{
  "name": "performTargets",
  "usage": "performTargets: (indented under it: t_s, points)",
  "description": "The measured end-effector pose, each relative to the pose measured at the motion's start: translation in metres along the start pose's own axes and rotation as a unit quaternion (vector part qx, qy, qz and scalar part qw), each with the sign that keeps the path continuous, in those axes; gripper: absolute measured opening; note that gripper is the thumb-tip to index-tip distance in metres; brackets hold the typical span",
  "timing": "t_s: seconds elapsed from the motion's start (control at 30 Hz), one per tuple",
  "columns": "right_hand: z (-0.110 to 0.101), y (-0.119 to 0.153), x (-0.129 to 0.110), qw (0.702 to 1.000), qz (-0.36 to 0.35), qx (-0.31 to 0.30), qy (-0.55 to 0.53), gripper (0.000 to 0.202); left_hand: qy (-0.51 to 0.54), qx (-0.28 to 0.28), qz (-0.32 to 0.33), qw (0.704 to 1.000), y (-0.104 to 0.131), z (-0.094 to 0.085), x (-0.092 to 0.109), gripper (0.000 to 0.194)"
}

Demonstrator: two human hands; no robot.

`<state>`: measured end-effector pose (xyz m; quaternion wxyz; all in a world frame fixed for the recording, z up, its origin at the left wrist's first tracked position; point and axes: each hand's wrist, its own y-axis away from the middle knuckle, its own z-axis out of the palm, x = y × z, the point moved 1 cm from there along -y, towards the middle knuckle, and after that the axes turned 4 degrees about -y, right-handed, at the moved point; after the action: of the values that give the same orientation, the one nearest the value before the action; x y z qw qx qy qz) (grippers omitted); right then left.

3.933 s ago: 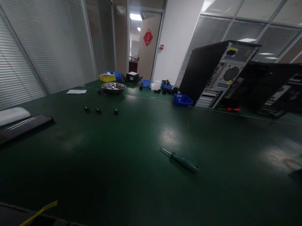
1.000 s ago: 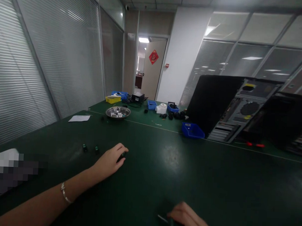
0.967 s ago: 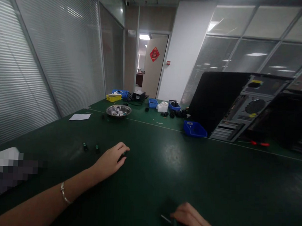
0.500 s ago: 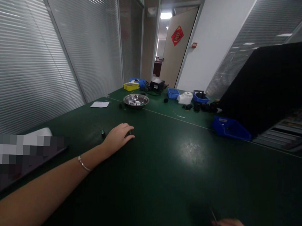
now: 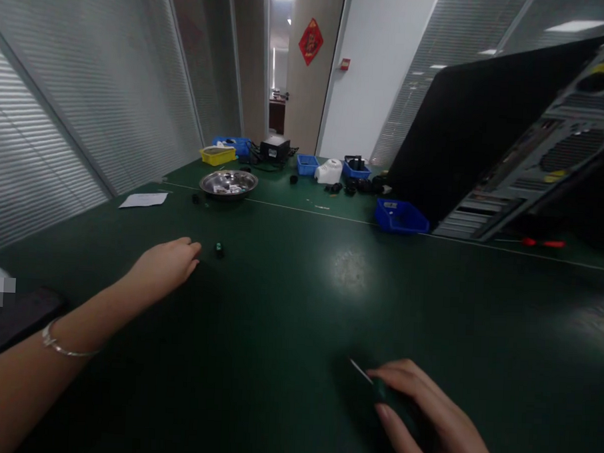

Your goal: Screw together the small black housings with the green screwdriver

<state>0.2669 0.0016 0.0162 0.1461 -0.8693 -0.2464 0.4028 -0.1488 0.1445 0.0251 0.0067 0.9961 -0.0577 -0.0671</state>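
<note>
My left hand (image 5: pixel 165 266), with a bracelet at the wrist, is over the green table at the left. Its fingers are bent together, and whatever they may hold is hidden. Just right of its fingertips a small dark part (image 5: pixel 219 249) with a green face lies on the table. At the lower right, my right hand (image 5: pixel 424 409) grips a screwdriver (image 5: pixel 379 390) by its dark green handle, the thin metal shaft pointing up and left.
Behind are a metal bowl (image 5: pixel 228 184) of small parts, a paper (image 5: pixel 144 199), a yellow tray (image 5: pixel 218 157) and a blue bin (image 5: pixel 401 217). A large black computer case (image 5: pixel 451 119) leans at the right. A red-handled tool (image 5: pixel 544 243) lies beside it.
The view has turned right. My left hand has come away from the small part, which now lies uncovered. My right hand has moved further into view with the screwdriver.
</note>
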Motion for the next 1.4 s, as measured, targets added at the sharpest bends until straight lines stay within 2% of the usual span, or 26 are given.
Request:
performTargets:
  t_s: [0.07,0.13,0.23,0.3,0.37,0.43,0.5,0.63,0.8,0.97,1.1,1.2,1.3,1.4]
  points:
    - [0.0,0.001,-0.003,1.0,0.0,-0.011,-0.016,0.023,0.013,0.004,0.015,1.0,0.005,-0.006,0.007,0.016]
    - [0.0,0.002,-0.005,0.999,0.009,-0.03,-0.029,0.026,0.034,0.009,0.043,0.998,0.016,-0.012,0.024,0.017]
    - [0.002,0.004,-0.008,0.998,0.025,-0.036,-0.033,0.034,0.106,0.016,0.138,0.985,0.041,-0.017,0.073,0.026]
    - [0.003,0.005,-0.011,0.998,0.036,-0.037,-0.033,0.037,0.264,0.013,0.22,0.939,0.06,-0.016,0.114,0.026]
    - [0.006,0.006,-0.015,0.997,0.05,-0.051,-0.041,0.033,0.351,0.005,0.298,0.888,0.075,-0.012,0.151,0.021]
    - [0.007,0.006,-0.018,0.995,0.062,-0.054,-0.05,0.03,0.386,-0.017,0.326,0.863,0.083,-0.008,0.177,0.021]
    - [0.008,0.007,-0.019,0.995,0.069,-0.041,-0.056,0.029,0.404,-0.051,0.327,0.853,0.085,-0.006,0.189,0.025]
    - [0.005,0.009,-0.013,0.995,0.067,-0.056,-0.054,0.028,0.409,-0.057,0.32,0.853,0.08,-0.005,0.186,0.033]
    - [0.0,0.01,-0.002,0.994,0.079,-0.08,-0.02,0.035,0.396,-0.072,0.362,0.841,0.078,0.001,0.175,0.026]
    - [0.003,0.001,-0.005,0.989,0.035,-0.14,-0.032,0.035,0.431,-0.084,0.343,0.83,0.075,0.004,0.177,0.015]
    - [0.006,-0.003,-0.008,0.981,-0.01,-0.192,0.034,0.032,0.45,-0.071,0.332,0.826,0.075,0.005,0.178,0.016]
    - [0.007,-0.004,-0.009,0.977,-0.038,-0.197,0.07,0.031,0.457,-0.066,0.33,0.824,0.074,0.005,0.178,0.017]
    - [0.008,-0.004,-0.007,0.974,-0.047,-0.21,0.074,0.032,0.454,-0.069,0.336,0.822,0.074,0.005,0.178,0.017]
    - [0.01,-0.001,-0.004,0.971,-0.024,-0.231,0.063,0.035,0.449,-0.071,0.346,0.821,0.073,0.006,0.177,0.016]
